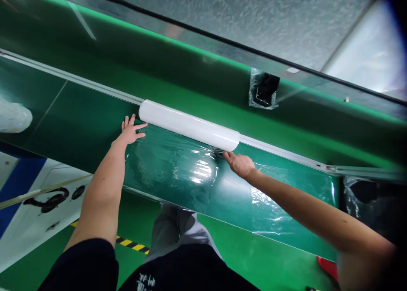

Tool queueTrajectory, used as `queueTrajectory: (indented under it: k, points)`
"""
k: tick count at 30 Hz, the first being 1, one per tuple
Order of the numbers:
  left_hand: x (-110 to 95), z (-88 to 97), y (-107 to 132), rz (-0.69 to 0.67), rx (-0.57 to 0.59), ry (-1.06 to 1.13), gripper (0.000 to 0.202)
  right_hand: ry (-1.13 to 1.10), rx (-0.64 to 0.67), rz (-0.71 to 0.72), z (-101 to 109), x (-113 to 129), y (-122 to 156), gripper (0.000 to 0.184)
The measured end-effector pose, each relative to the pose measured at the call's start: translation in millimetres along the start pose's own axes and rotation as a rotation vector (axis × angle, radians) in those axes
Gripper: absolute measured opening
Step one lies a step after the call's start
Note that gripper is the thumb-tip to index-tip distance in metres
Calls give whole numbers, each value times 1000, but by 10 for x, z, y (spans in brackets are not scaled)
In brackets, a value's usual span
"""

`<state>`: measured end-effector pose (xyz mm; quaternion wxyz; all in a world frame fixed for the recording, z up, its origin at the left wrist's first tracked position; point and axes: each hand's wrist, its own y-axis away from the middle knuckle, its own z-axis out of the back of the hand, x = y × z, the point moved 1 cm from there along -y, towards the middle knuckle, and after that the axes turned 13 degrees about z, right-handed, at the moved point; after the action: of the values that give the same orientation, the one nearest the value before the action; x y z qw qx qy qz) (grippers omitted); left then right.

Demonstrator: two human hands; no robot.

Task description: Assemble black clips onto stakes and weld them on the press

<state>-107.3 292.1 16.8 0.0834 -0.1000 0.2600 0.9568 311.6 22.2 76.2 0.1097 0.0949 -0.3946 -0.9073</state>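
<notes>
A white roll of clear plastic film [189, 125] lies along the back rail of a green-topped table. From it a clear film sheet [171, 159] spreads toward my body, shiny and wrinkled. My left hand [129, 132] is open, fingers spread, at the film's left edge by the roll's left end. Closed, my right hand [241, 163] is just below the roll's right end, its fingertips at the film's edge. The film puckers there around a small dark shape, and what the fingers grip is not clear. Another clear film piece [270, 206] lies flat under my right forearm.
A metal rail [286, 155] runs along the table's back edge. Beyond it, a black object in clear wrap [265, 89] is on the green surface. A translucent wrapped bundle [14, 116] lies at far left. Dark plastic-wrapped material [365, 197] is at the right end.
</notes>
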Motion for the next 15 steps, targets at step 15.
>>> queueTrajectory:
  k: [15]
  points:
    - [35, -9, -22, -2, -5, -13, 58, -189, -71, -195, -533, -495, 555, 37]
